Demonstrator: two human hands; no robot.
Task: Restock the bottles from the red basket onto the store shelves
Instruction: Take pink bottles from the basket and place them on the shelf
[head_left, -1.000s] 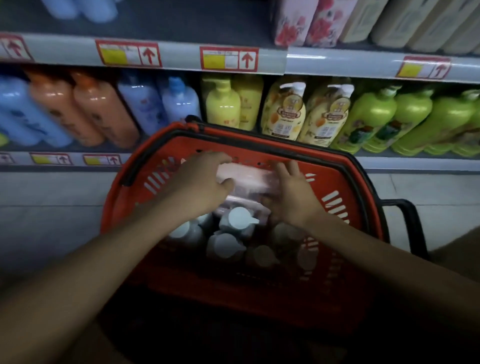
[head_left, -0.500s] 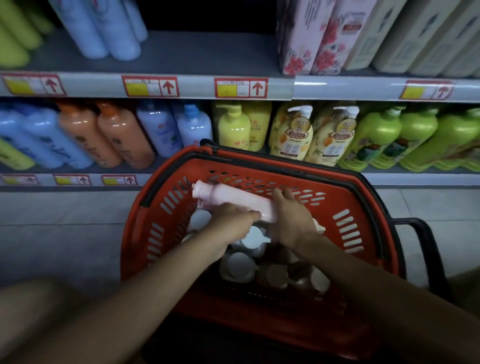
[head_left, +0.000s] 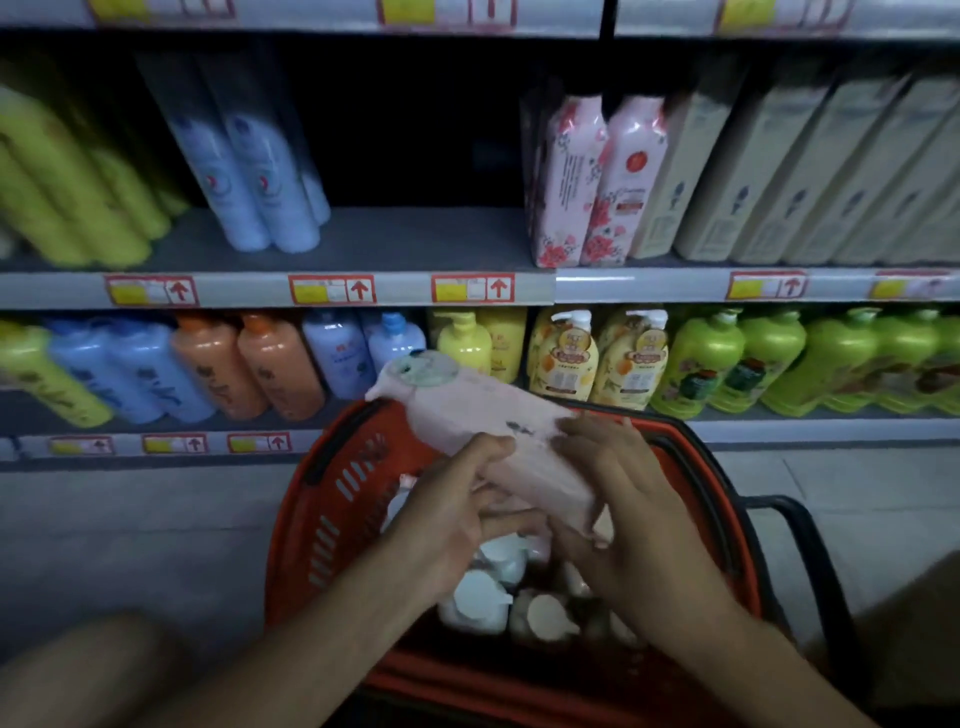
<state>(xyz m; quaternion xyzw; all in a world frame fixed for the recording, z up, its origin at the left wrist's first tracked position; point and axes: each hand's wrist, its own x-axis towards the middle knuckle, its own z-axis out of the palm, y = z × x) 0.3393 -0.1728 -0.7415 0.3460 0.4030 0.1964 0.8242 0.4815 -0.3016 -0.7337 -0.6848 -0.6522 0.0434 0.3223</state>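
store shelves (head_left: 332, 244), pink bottle (head_left: 483, 415) between hands

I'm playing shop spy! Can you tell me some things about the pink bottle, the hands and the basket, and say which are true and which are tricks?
1. Both hands, left hand and right hand, hold the pink bottle. True.
2. The red basket is empty. False: white-capped bottles remain inside.
3. The pink bottle stands on a shelf. False: it is held above the basket.
4. A bare gap lies left of the pink floral bottles. True.
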